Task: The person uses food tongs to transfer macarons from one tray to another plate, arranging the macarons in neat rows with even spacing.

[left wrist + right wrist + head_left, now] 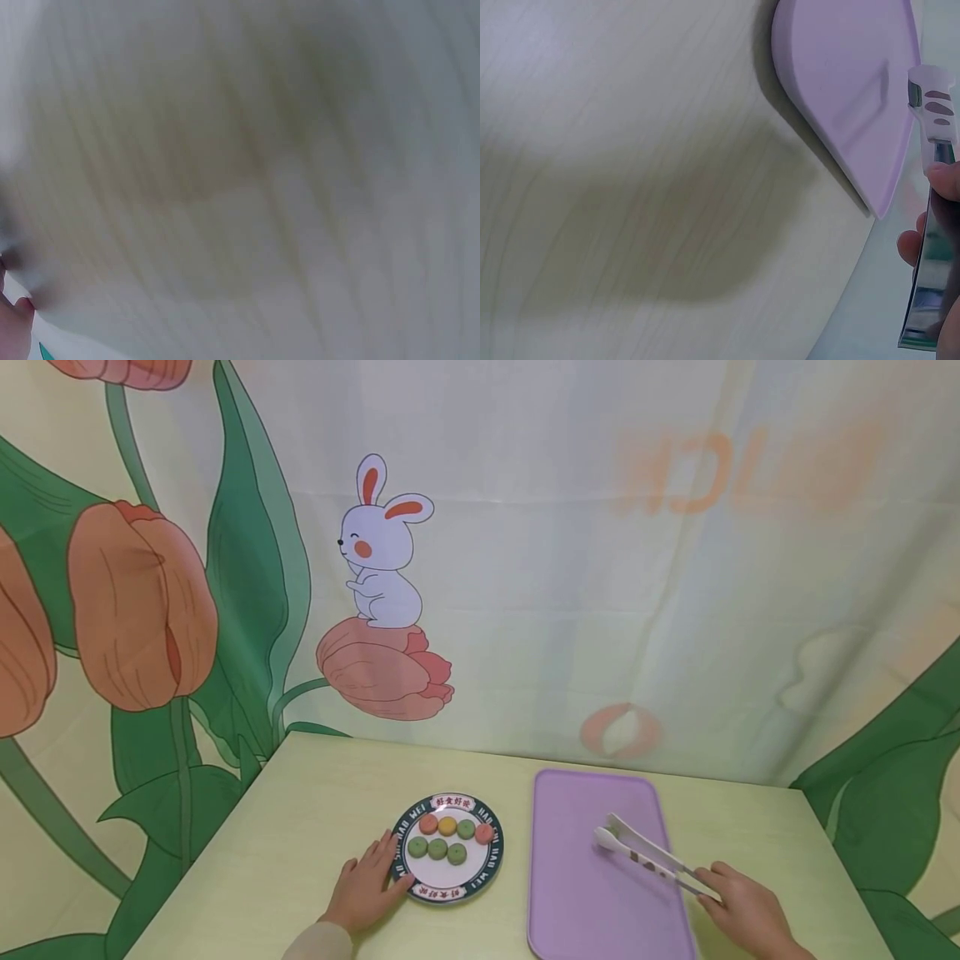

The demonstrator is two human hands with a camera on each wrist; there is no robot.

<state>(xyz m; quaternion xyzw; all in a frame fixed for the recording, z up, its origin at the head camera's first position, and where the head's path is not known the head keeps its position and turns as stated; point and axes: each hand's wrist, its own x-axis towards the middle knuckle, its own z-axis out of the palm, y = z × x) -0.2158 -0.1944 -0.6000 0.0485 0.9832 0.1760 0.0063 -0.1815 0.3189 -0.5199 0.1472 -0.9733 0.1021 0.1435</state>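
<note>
Fingers and thumb of my left hand (366, 883) rest at the left rim of a round plate (489, 875), white with a dark patterned border. Several small round cakes (437, 848), green, pink and yellow, lie on it in two rows. My right hand (742, 906) grips metal tongs (660, 866) with white, brown-marked ends. Those ends hang over a purple tray (592, 910), and a bit of green shows between them, too small to make out. In the right wrist view, the thumb and fingers hold the tongs' metal arms (930, 277). The left wrist view shows only fingertips (19, 322).
The tray stands right of the plate on a pale wood-patterned table (300, 810). Behind the table's back edge hangs a curtain (525, 568) printed with tulips and a rabbit.
</note>
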